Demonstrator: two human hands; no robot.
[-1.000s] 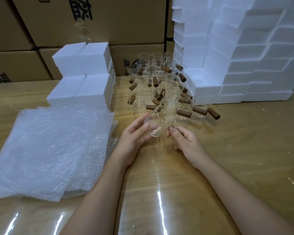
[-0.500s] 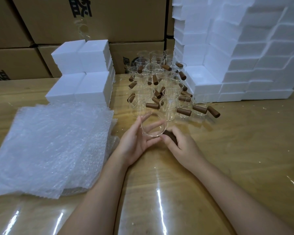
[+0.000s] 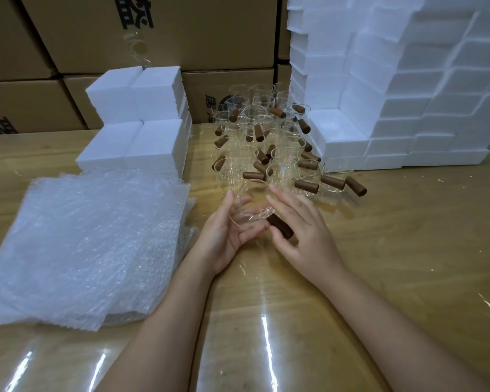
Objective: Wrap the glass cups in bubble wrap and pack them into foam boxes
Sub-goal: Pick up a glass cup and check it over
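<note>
- On the desk (image 3: 379,250) in front of me, close over its glossy wooden top, my left hand (image 3: 224,236) cradles one glass cup (image 3: 248,206) from the left. The thumb runs up along the wall and the other fingers curl under the base.
- My right hand (image 3: 303,227) takes the same cup from the right. Its fingers lie fairly straight over the rim and side, the thumb is tucked below, and the cup's brown handle (image 3: 280,230) is caught between thumb and fingers.
- I cannot tell whether the cup's base touches the desk or is held just clear of it.
- The cardboard cartons (image 3: 195,32) stacked behind the desk carry bold black Chinese characters. Each print is cut off by the frame edge or hidden behind things, so I cannot read any of it.
- The cup is clear, thin-walled glass, tilted with its mouth up and away from me. Its short, round, dark wooden handle sticks out toward my right wrist.
- Just beyond my fingertips stands a tight cluster of other cups (image 3: 266,142) of the same kind, their brown handles pointing every way.
- A thick pile of bubble wrap (image 3: 82,244) lies to my left, its near edge beside my left forearm.
- Behind the wrap sits a block of closed white foam boxes (image 3: 136,131).
- To the right of the cups rises a stepped wall of foam pieces (image 3: 408,94), with one open foam box (image 3: 334,128) at its foot.
</note>
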